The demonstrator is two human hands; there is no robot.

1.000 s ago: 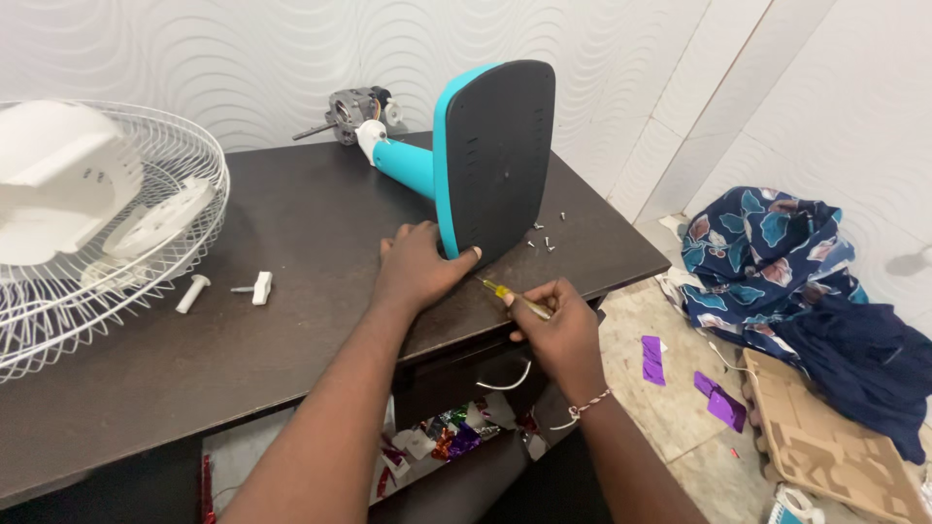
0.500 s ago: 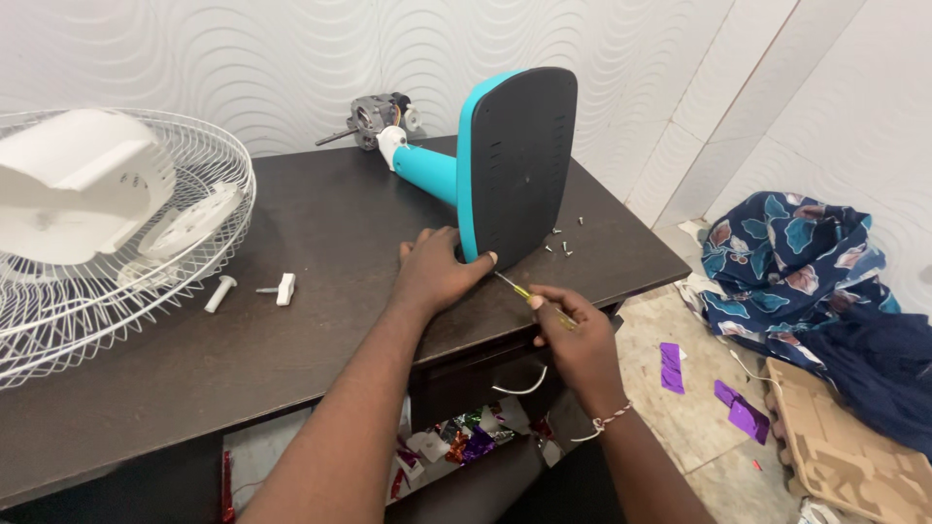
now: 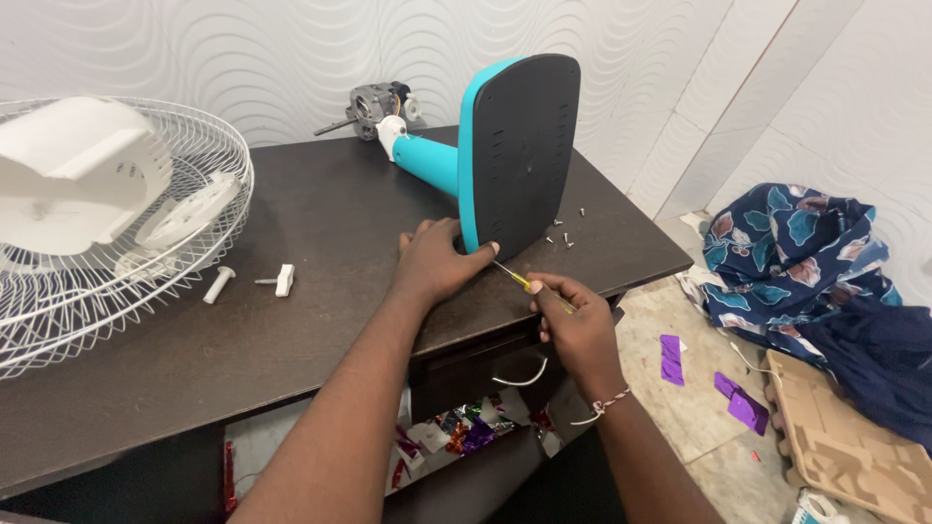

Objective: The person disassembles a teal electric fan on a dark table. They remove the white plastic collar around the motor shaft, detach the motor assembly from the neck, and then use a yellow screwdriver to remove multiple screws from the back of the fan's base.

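Teal-rimmed black fan base stands on edge, left hand gripping it, right hand fingers apparently pinching a yellow-handled screwdriver.

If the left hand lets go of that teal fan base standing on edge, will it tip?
Probably. The fan base stands on its narrow rim, steadied by the left hand. Its stem and motor reach toward the wall, likely bracing that side only. Looks rigid, not floppy.

A dark brown table fills the left and centre of the frame against a white wall with wavy relief, while at the lower right a pale tiled floor holds patterned blue cloth and cardboard.
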